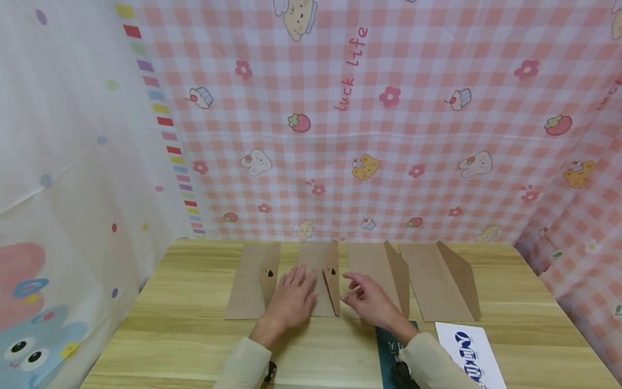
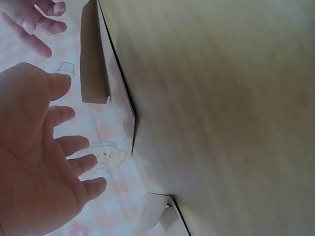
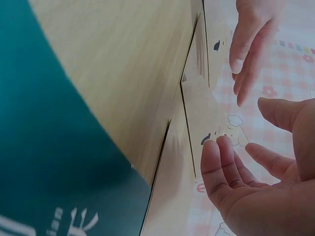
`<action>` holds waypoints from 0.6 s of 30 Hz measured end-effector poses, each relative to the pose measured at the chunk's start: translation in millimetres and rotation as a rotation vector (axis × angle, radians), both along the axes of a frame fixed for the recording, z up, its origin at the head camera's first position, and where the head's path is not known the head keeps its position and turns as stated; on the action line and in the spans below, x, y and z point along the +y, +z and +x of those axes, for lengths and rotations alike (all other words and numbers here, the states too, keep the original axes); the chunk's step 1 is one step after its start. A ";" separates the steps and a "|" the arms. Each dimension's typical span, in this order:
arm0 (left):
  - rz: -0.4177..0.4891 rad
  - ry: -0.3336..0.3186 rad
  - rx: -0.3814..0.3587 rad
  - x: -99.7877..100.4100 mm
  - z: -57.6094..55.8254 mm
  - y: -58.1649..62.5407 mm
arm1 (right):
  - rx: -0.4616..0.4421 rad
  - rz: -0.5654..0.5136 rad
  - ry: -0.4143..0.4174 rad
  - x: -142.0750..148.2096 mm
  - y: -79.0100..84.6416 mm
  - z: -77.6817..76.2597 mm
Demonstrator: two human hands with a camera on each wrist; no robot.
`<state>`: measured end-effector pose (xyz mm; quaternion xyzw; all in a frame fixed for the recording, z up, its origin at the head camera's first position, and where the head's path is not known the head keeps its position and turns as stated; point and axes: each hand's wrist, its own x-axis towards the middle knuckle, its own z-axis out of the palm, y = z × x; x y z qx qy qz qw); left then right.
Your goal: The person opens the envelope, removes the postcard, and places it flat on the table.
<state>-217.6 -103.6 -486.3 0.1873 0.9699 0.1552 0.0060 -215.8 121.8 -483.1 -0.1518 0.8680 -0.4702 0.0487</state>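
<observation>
My left hand [image 1: 288, 303] is over the second brown paper envelope [image 1: 324, 303] from the left, its fingers loosely extended and nothing in its grasp. Just right of that envelope, my right hand [image 1: 371, 303] hovers near the third envelope [image 1: 369, 258], with fingers loosely bent and holding nothing. The second envelope's flap bears a small dark print and stands partly raised. Farther left lies the first envelope [image 1: 245, 283], its flap printed the same way. In the right wrist view, a gap separates the right hand [image 3: 261, 184] from the left hand [image 3: 252, 42].
At the right of the row lies another brown envelope [image 1: 430, 286], flap spread out. A dark green card [image 1: 386, 359] is partly under the right forearm, beside a white card [image 1: 449, 340] with blue lettering. Patterned cloth [image 1: 330, 156] hangs behind the wooden table [image 1: 160, 329].
</observation>
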 end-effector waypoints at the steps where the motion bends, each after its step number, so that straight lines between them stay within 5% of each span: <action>1: -0.002 0.002 -0.002 0.1 -0.3 -0.6 | -0.003 -0.004 -0.001 -0.9 -0.1 0.1; 18: -0.022 0.005 -0.084 4.2 -3.1 -4.5 | -0.011 0.014 -0.015 -21.8 -5.9 -11.7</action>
